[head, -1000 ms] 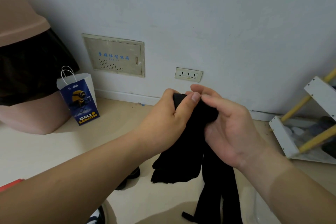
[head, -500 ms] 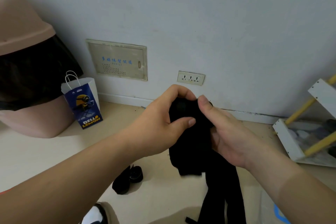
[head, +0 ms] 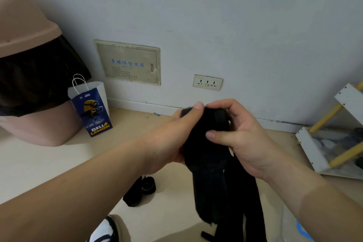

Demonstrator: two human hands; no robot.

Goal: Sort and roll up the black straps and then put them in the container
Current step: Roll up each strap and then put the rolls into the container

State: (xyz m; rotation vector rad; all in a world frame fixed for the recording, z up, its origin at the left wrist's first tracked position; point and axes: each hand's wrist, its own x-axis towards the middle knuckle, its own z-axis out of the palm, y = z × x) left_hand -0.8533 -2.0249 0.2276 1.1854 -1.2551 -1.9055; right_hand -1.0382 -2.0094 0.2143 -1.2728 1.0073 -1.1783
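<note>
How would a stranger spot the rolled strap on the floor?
From the blue paper bag, look down the floor toward the camera. The rolled strap lies there, coiled and untouched, unlike the loose straps held by the left hand and right hand.

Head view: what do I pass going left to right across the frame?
Pink bin → blue paper bag → rolled black straps on the floor → left hand → black strap gripped by both hands → right hand → white rack.
</note>
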